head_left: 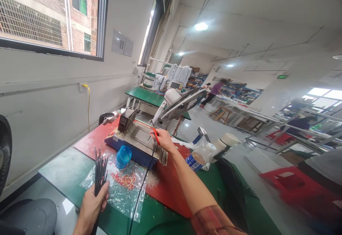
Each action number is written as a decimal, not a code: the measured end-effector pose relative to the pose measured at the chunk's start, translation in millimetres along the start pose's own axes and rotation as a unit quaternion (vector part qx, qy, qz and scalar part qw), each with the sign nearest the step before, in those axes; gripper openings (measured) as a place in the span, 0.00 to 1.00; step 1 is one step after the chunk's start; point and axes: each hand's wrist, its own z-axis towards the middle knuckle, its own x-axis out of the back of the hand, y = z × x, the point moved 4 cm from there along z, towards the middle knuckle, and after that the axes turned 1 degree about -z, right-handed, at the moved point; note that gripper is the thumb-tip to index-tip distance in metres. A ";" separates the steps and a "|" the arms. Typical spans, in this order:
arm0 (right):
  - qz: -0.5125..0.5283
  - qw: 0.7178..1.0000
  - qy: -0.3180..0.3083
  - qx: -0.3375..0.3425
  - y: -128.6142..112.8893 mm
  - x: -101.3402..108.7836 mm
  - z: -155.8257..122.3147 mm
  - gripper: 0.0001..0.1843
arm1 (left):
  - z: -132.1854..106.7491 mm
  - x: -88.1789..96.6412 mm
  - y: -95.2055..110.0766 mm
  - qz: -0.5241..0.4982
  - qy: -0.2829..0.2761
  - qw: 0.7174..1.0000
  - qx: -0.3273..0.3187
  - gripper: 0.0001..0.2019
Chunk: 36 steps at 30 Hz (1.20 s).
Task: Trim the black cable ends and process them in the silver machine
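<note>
- One bundle of black cables stands nearly upright in the left hand, over the near-left part of the table, tips fanned out above the grip.
- Left fingers: clamped round the bundle, thumb across it.
- Right hand: fingers drawn together near the upper end of a single black cable, which trails down to the bottom of the view. A red piece sits against these fingers; what it is, I cannot tell.
- Below that hand is a blue-sided machine; just in front of it are a blue cup and a clear plastic bag bearing red and yellow bits.
- Handling, as judged: each cable should be light and bendy, its smooth jacket apt to slide against its neighbours; the thin tips look most delicate.
- Best hold: low round the bundle, tips free; for the single cable, a pinch near its end to limit swinging.
</note>
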 end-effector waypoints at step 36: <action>0.048 0.994 0.081 -0.062 21.0 -6.8 -4.2 0.21 | -1.8 -1.2 5.9 -0.017 -0.002 1.000 -0.002 0.20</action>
